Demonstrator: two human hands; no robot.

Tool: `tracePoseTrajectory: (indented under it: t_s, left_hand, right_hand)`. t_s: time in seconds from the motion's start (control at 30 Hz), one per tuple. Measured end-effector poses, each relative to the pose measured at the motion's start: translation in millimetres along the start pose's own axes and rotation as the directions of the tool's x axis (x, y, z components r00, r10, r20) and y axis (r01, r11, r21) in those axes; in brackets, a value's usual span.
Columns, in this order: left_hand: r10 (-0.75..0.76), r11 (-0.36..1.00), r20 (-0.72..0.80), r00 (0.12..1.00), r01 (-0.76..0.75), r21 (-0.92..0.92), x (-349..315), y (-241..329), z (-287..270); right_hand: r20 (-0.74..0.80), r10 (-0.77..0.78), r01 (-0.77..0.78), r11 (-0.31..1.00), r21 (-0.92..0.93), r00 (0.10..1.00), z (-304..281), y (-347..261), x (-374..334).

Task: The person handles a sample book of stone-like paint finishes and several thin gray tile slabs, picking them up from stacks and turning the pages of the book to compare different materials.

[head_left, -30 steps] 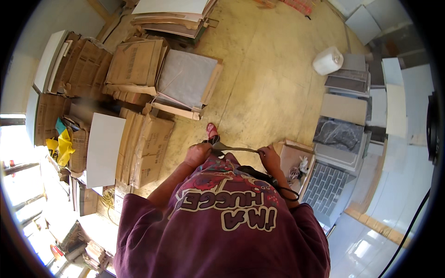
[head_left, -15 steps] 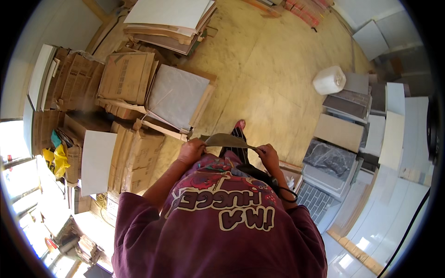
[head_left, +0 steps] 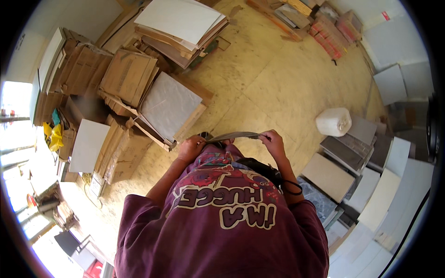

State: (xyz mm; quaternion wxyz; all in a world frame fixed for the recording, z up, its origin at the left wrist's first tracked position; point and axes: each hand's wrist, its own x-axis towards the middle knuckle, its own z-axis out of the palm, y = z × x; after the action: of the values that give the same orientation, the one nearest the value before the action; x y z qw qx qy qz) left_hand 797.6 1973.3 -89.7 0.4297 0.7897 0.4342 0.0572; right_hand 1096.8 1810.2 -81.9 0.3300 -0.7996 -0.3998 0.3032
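Note:
A limp grey-brown piece that looks like cloth (head_left: 236,135) stretches across in front of my waist, bowed up slightly in the middle. Its left end is gripped in my left hand (head_left: 190,148), fingers closed round it. My right hand (head_left: 274,142) pinches the other end between thumb and fingers. Below the cloth is my purple printed shirt (head_left: 222,204). A dark strap or pouch (head_left: 259,167) lies across the shirt near my right forearm, and a black loop circles that wrist.
Cardboard boxes (head_left: 124,76) and a grey tile stack (head_left: 169,105) stand at left, with white panels (head_left: 178,21) beyond. A white plastic jug (head_left: 333,122) sits at right beside stacked tiles and boards (head_left: 327,176). Red-wrapped packs (head_left: 329,37) lie far right on the yellowish floor (head_left: 269,78).
My view has turned and shifted forward, so the boxes and jug sit differently in it. Both hands keep hold of the cloth, which now looks thinner and more edge-on.

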Motion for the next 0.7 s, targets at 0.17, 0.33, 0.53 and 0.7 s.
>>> tracePoseTrajectory:
  t_s: [0.17, 0.33, 0.53, 0.7]
  left_hand:
    - [-0.051, 0.999, -0.052, 0.997, 0.050, -0.020, 30.5, 25.6, 5.2]
    - [-0.126, 0.991, -0.108, 0.986, 0.120, -0.061, 77.5, 36.4, 8.4]
    - [-0.174, 0.976, -0.162, 0.971, 0.149, -0.159, 157.6, 43.3, 11.4]
    - [-0.168, 0.966, -0.205, 0.964, 0.119, -0.231, 217.5, 53.3, -4.7]
  right_hand:
    - [0.039, -0.024, 0.019, 0.992, 0.122, 0.999, -27.0, 2.7, 70.1]
    - [0.125, -0.070, 0.057, 0.993, 0.104, 0.990, -47.5, -11.7, 146.7]
    - [0.193, -0.111, 0.103, 0.993, 0.048, 0.975, -75.2, -19.1, 236.8]
    - [0.252, -0.122, 0.124, 0.992, 0.010, 0.960, -97.6, -48.3, 301.3]
